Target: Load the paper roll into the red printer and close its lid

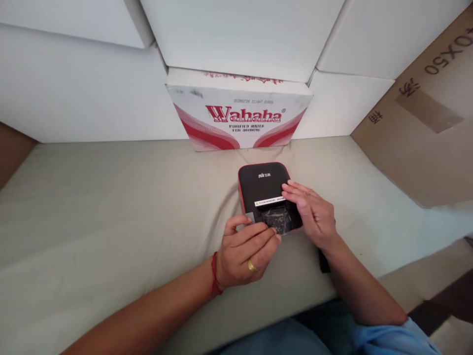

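A black label printer (pixel 263 185) with red sides lies on the pale table, its white lettering near the far end and a white warning strip (pixel 269 201) across its top. From its near end comes a clear, shiny plastic film (pixel 279 219). My left hand (pixel 249 249), with a ring and a red cord at the wrist, has its fingers closed at the film's near edge. Its thumb lies by a small grey piece (pixel 251 217) at the printer's left corner. My right hand (pixel 312 212) rests with straight fingers on the printer's right side. The left fingertips partly cover the film.
A white and red water carton (pixel 244 116) stands behind the printer against stacked white boxes (pixel 240 34). On the right leans a brown cardboard box (pixel 424 118). A cable (pixel 221 209) runs left of the printer. A dark object (pixel 324 262) lies under my right wrist.
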A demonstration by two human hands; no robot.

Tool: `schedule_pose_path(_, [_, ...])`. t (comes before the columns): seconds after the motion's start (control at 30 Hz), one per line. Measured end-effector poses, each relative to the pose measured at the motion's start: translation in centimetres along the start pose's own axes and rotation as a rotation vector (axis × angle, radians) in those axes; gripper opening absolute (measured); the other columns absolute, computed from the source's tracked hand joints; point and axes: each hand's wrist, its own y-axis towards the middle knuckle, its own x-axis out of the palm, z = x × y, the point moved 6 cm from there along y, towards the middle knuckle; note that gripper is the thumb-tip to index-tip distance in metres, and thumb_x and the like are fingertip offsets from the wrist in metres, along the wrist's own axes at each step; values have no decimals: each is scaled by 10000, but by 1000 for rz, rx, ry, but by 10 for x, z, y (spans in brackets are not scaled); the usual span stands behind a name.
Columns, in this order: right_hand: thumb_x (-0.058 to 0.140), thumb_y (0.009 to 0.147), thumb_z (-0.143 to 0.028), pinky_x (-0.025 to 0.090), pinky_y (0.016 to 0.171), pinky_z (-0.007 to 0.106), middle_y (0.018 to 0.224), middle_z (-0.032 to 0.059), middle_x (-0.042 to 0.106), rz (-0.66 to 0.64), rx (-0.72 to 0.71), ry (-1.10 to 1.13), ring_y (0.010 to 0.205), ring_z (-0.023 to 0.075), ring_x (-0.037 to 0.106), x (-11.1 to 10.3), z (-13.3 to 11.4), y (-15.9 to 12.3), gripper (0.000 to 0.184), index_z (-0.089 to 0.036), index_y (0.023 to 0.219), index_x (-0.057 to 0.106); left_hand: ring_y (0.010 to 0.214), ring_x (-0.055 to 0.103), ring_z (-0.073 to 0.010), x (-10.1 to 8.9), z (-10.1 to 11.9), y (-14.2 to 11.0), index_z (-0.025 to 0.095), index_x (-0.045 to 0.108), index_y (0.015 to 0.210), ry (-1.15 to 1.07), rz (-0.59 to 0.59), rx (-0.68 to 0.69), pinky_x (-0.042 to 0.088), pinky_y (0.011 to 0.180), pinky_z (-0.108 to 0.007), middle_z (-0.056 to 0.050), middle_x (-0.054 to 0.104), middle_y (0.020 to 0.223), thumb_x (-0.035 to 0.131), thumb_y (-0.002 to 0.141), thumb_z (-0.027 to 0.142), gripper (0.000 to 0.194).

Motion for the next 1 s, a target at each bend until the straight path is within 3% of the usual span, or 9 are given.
schedule_pose_path(0.1, [459, 1184, -321, 514, 1288, 543, 1407, 69, 847, -3, -28, 14, 1413, 262, 752, 1, -1, -8, 404, -280, 1347, 827, 904, 805, -178, -1, -2, -1, 189, 691, 1151, -67, -13, -45, 523, 970, -410, -34, 887, 957, 636, 973, 83, 214])
schedule_pose_path(0.17, [442, 1186, -409, 463, 1311, 582, 1383, 74, 854, -18, -149, 11, 1400, 282, 735, 2, -13, -16, 432, -277, 1338, 824, 921, 791, -190, -1, -7, -3, 212, 668, 1210, -150, -2, -112, 544, 948, -410, -34, 873, 989, 652, 935, 68, 312])
schedule_pose_path(0.23, [440, 1178, -465, 479, 1277, 571, 1266, 75, 875, -20, -272, 8, 1325, 289, 719, 2, -26, -24, 459, -267, 1312, 831, 962, 770, -204, -1, -16, -7, 252, 647, 1313, -256, 49, -207, 573, 932, -404, -39, 843, 1067, 681, 906, 79, 443])
schedule_pose_path(0.3, [451, 1167, -473, 539, 1172, 542, 1102, 78, 851, 27, -323, -4, 1214, 293, 688, 0, -35, -28, 457, -270, 1270, 848, 1061, 742, -226, -3, -31, -12, 292, 637, 1398, -364, 175, -321, 591, 973, -411, -51, 785, 1172, 735, 882, 130, 549])
schedule_pose_path(0.4, [441, 1170, -427, 577, 966, 480, 948, 81, 751, 83, -304, -2, 1065, 278, 633, -2, -38, -29, 453, -266, 1204, 863, 1255, 677, -256, -1, -62, -27, 329, 675, 1391, -538, 377, -583, 538, 1149, -436, -44, 703, 1297, 829, 844, 264, 572])
schedule_pose_path(0.5, [431, 1177, -381, 552, 900, 447, 909, 71, 720, 48, -299, 29, 983, 255, 599, 0, -37, -27, 452, -231, 1168, 857, 1487, 562, -282, 19, -89, -44, 364, 687, 1402, -825, 369, -945, 430, 1308, -459, -20, 644, 1512, 858, 811, 355, 616])
schedule_pose_path(0.57, [452, 1167, -363, 540, 899, 450, 917, 73, 726, 38, -293, 46, 983, 258, 592, 0, -37, -26, 430, -220, 1197, 856, 1619, 448, -301, 32, -95, -49, 396, 666, 1468, -1012, 317, -1078, 348, 1385, -484, 5, 567, 1662, 872, 785, 362, 714])
schedule_pose_path(0.77, [492, 1144, -342, 534, 884, 465, 928, 87, 743, 20, -296, 59, 990, 268, 596, -3, -41, -28, 402, -187, 1259, 845, 1747, 286, -330, 38, -91, -45, 500, 530, 1633, -1206, 220, -1043, 162, 1478, -552, 49, 441, 1797, 936, 769, 341, 968])
schedule_pose_path(1.0, [444, 1165, -353, 519, 907, 474, 936, 82, 782, -7, -303, -1, 996, 262, 625, -5, -46, -31, 430, -168, 1137, 831, 1761, 278, -334, 40, -90, -47, 506, 441, 1692, -1204, 173, -1023, 163, 1484, -569, 36, 400, 1835, 932, 813, 351, 1019])
